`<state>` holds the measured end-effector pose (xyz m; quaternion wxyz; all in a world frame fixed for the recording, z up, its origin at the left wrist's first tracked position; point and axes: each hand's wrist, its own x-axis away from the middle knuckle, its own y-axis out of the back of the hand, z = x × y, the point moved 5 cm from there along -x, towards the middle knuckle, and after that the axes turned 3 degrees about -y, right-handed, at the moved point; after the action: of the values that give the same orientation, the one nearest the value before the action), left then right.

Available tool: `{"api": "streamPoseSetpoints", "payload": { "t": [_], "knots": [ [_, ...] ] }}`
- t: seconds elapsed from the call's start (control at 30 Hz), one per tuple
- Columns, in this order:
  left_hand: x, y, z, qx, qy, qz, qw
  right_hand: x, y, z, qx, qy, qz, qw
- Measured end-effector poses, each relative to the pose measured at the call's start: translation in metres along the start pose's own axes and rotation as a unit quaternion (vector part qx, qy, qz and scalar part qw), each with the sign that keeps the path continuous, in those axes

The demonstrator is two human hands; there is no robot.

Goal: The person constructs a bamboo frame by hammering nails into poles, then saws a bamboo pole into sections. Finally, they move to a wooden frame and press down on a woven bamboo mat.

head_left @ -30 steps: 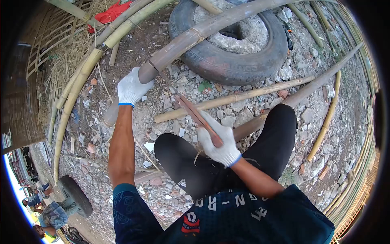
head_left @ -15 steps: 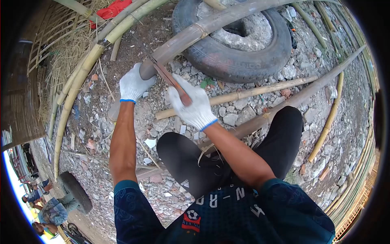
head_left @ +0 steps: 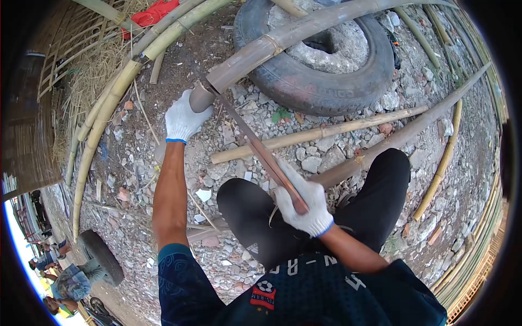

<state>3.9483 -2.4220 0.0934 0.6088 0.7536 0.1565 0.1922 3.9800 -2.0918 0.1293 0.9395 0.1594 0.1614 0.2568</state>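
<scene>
Left hand (head_left: 187, 118), white glove with blue cuff: fingers clenched round the bamboo end piece (head_left: 202, 99). Right hand (head_left: 304, 205), matching glove: fingers closed round the wooden grip of the saw (head_left: 267, 158), low, between the knees, well apart from the left fingers. Blade runs from the right fingers up and leftwards to the cut, just beside the left fingertips, and its thin tip pokes out past the bamboo. Cut is a visible notch between the end piece and the long bamboo pole (head_left: 247, 61); end piece sits at a slight angle to the pole. Can't tell if any fibre joins them. From the cut, pole goes up and right, away from both hands, and lies across the tire (head_left: 310, 92), which has a concrete block (head_left: 348, 51) in its middle. Thin bamboo pole (head_left: 326, 131) is on the rubble beyond the right fingers, with the saw passing over or close to its left part. Thicker dark pole (head_left: 402, 136) lies right of the right fingers, its near end by the glove. Red cloth (head_left: 155, 13) is well beyond the left fingers, near light bamboo poles (head_left: 100, 111).
</scene>
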Motion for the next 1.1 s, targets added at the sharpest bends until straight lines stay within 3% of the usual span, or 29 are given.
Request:
{"api": "streamPoseSetpoints", "payload": {
  "t": [0.03,0.1,0.2,0.27,0.3,0.4,0.43,0.5,0.57,0.6,0.63,0.7,0.73,0.87,0.97,1.1],
  "knots": [
    [0.0,-0.001,0.001,-0.002,0.016,0.007,1.0,0.003,0.004,0.004,-0.033,0.019,0.009,0.999],
    [0.007,0.0,-0.006,-0.001,0.014,0.039,0.999,-0.015,-0.003,0.007,0.059,-0.028,0.025,0.998],
    [0.008,0.005,0.002,-0.012,-0.005,0.003,1.0,-0.104,-0.072,0.003,0.125,-0.035,0.069,0.989],
    [0.001,0.001,0.003,-0.009,-0.02,-0.013,1.0,-0.039,-0.025,0.001,0.003,-0.061,-0.007,0.998],
    [0.001,-0.003,0.004,-0.003,-0.02,-0.007,1.0,0.007,0.0,-0.006,0.069,-0.022,0.012,0.997],
    [0.008,-0.014,0.002,0.002,-0.002,0.018,1.0,0.003,0.011,0.015,0.107,-0.024,0.043,0.993],
    [0.005,-0.012,0.001,-0.003,0.002,0.017,1.0,-0.032,-0.019,0.006,0.092,-0.029,0.02,0.995],
    [0.011,-0.001,0.001,-0.007,0.0,-0.007,1.0,-0.065,-0.053,-0.014,0.094,-0.046,0.031,0.994],
    [0.015,0.017,0.043,0.005,0.036,-0.065,0.997,-0.072,-0.061,-0.03,0.118,-0.091,0.068,0.986],
    [0.023,0.018,0.068,0.023,0.064,-0.091,0.994,-0.013,-0.033,-0.048,0.097,-0.145,0.062,0.983],
    [0.031,0.022,0.091,0.013,0.072,-0.093,0.993,0.038,-0.004,-0.056,0.049,-0.111,0.041,0.992],
    [0.045,0.024,0.115,-0.02,0.104,-0.066,0.992,0.095,0.037,-0.067,0.089,-0.104,0.07,0.988],
    [0.055,0.015,0.109,-0.011,0.103,-0.035,0.994,0.091,0.042,-0.064,0.118,-0.182,0.097,0.971],
    [0.068,-0.03,0.071,-0.007,0.087,0.048,0.995,0.055,0.044,-0.062,0.062,-0.201,0.084,0.974],
    [0.068,-0.061,0.043,-0.023,0.035,-0.041,0.998,0.035,0.049,-0.056,0.03,-0.187,0.07,0.979],
    [0.076,-0.06,-0.017,0.153,0.047,-0.065,0.985,0.026,0.052,-0.05,0.118,-0.134,0.083,0.98]
  ]
}}
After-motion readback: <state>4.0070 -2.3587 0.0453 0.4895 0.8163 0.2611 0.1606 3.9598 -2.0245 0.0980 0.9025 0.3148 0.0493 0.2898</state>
